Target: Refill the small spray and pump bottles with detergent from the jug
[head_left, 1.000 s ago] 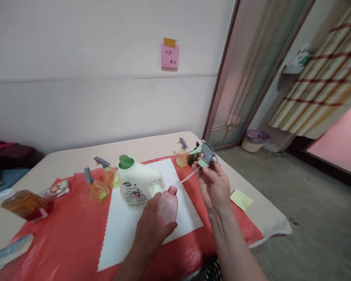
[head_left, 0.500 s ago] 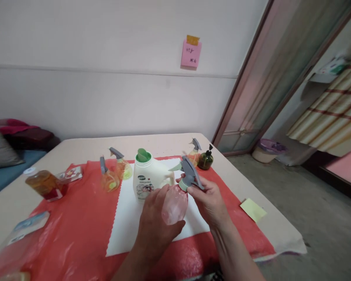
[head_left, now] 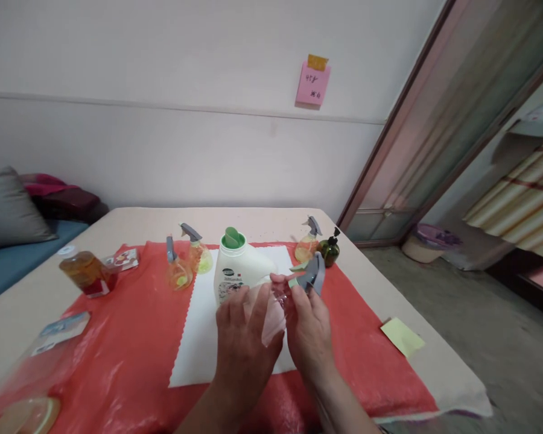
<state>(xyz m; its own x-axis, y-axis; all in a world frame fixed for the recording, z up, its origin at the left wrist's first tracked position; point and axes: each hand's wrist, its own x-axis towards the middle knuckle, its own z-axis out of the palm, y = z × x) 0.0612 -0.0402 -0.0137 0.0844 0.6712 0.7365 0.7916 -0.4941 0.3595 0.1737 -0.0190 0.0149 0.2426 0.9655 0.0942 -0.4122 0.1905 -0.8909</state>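
At lower centre, my left hand (head_left: 247,337) curls round the pink bottle (head_left: 275,319), seemingly to steady it, while my right hand (head_left: 311,330) grips the grey spray head (head_left: 317,274)

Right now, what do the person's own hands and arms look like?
The left hand and right hand are bare, without gloves. The left forearm and right forearm show no sleeve, watch or bracelet as far as the picture reaches. I see no rings, though parts of both hands are hidden.
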